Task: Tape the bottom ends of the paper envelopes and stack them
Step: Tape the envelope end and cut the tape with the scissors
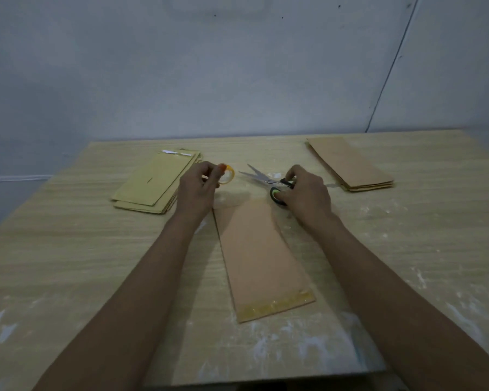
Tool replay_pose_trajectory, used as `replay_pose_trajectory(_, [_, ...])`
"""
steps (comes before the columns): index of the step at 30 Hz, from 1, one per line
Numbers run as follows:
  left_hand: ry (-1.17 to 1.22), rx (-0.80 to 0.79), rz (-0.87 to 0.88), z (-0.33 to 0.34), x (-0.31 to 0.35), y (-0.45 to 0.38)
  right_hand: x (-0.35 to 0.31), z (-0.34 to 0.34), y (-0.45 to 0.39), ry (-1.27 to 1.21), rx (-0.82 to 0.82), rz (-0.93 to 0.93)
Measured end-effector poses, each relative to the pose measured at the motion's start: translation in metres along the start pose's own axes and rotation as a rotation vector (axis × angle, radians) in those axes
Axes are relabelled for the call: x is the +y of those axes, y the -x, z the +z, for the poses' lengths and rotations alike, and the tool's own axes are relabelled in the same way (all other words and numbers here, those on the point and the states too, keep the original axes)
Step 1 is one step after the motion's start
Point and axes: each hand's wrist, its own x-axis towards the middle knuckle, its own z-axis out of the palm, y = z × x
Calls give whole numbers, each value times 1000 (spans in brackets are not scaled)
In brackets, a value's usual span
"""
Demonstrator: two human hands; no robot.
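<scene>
Head view: 1 envelope (261, 258) flat on the counter (68, 249), long axis running near to far, tape already across its near end. Left hand (199, 187) at the far-left corner, fingers pinched on the tape roll (227, 174). Right hand (305, 190) at the far-right corner, curled through the scissors (268, 180), blades apart, pointing left. Both hands about equally near. Far left, 1 yellowish stack (156, 183); far right, 1 brown stack (350, 165). Probably next: envelope onto a stack.

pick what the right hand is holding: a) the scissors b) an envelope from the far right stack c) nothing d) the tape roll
a: the right hand grips the black handles of the scissors, blades open, while the tape roll is in the left hand.
</scene>
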Motion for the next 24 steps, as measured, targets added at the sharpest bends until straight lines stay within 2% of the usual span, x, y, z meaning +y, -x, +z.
replay_pose_trajectory(6, [-188,-125,-78,28,-12,-15,5,9,-24,41,-22,-61])
replay_pose_trajectory(10, [-378,-138,-79,35,-19,-19,7,13,-28,137,-10,-125])
replay_pose_trajectory(14, [-354,-131,-67,33,-27,-19,8,17,-25,162,9,-160])
replay_pose_trajectory(24, [-320,-138,-69,30,-24,-18,4,29,-16,50,104,-292])
